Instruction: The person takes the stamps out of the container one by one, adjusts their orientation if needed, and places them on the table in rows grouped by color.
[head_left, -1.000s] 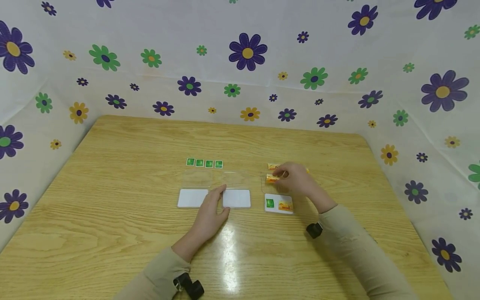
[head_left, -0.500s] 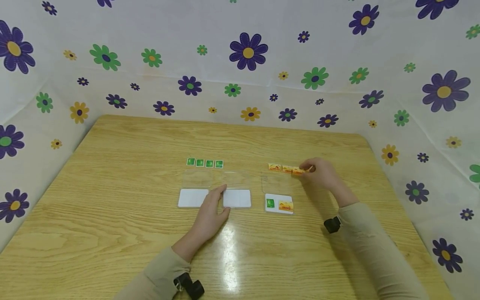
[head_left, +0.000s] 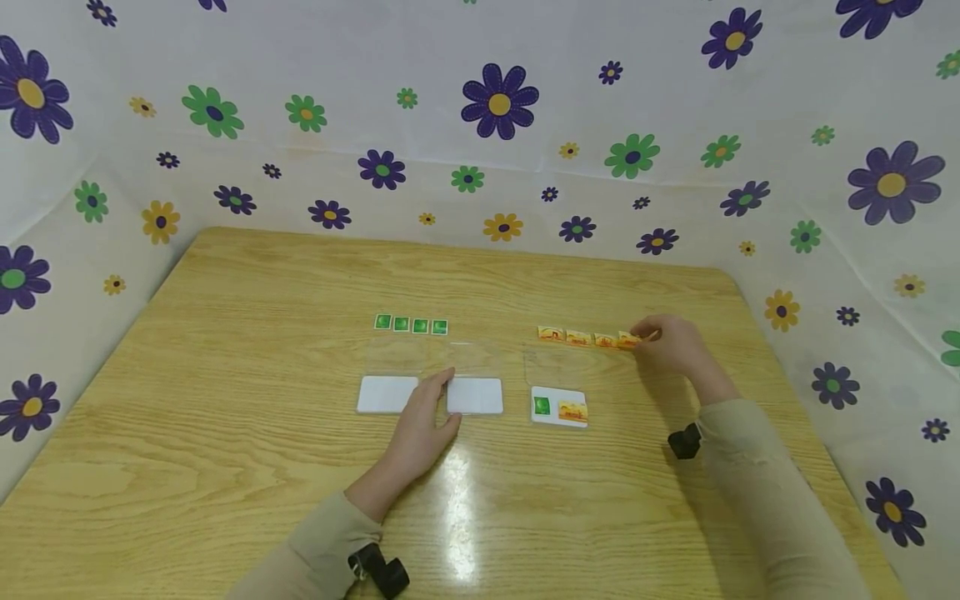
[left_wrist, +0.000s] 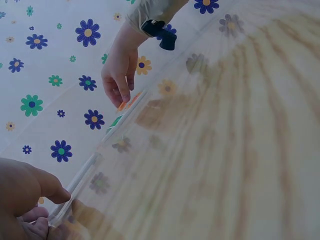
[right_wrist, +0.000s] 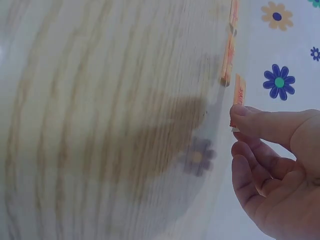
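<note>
My right hand [head_left: 671, 346] is at the right end of a row of small orange-yellow picture pieces. Its thumb and index finger pinch the last orange piece [right_wrist: 239, 90], which stands tilted in the right wrist view. My left hand [head_left: 420, 425] rests on the table, its thumb and index finger touching the left end of the middle white card [head_left: 477, 396]. Left of that hand lies another white card [head_left: 384, 395]. A third card [head_left: 546, 419] to the right bears one green and one orange piece. Several green square pieces [head_left: 401, 324] form a row at the back.
Clear plastic flaps [head_left: 472, 358] lie behind the white cards, and another clear flap [head_left: 551, 367] lies behind the third card. The wooden table [head_left: 225, 400] meets a flowered cloth [head_left: 420, 125] at its back and sides.
My right hand has moved rightward from the clear flap to the row's right end, carrying an orange piece there. The orange pieces now stand more spread out. My left hand has stayed in place.
</note>
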